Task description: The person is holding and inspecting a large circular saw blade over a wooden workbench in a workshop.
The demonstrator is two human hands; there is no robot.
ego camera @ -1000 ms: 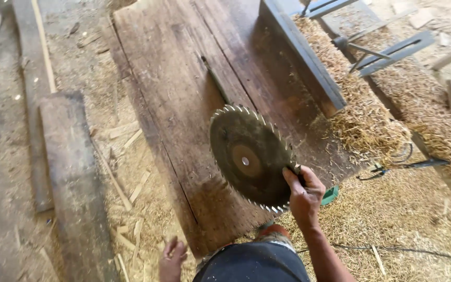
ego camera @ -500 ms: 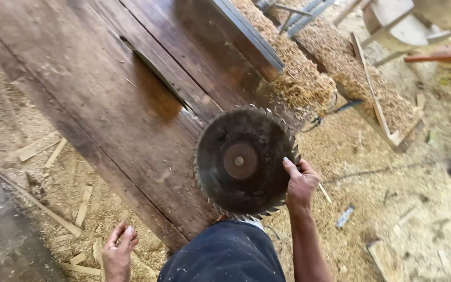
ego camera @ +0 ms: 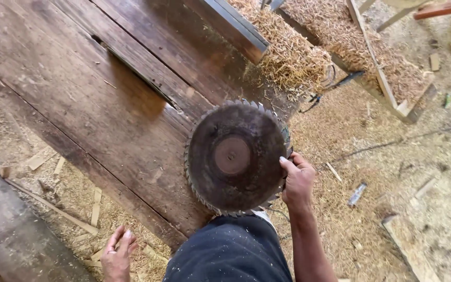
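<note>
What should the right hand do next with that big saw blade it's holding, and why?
Probably ease the circular saw blade toward the slot in the wooden table. The right hand grips the toothed rim alone, at the table's near edge, while the left hand hangs open and empty. Bringing the left hand up to steady the far rim first looks wise, given the exposed teeth.

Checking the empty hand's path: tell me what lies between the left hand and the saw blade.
In the head view: the wooden tabletop's edge and the person's dark-clothed body separate left hand from saw blade.
</note>
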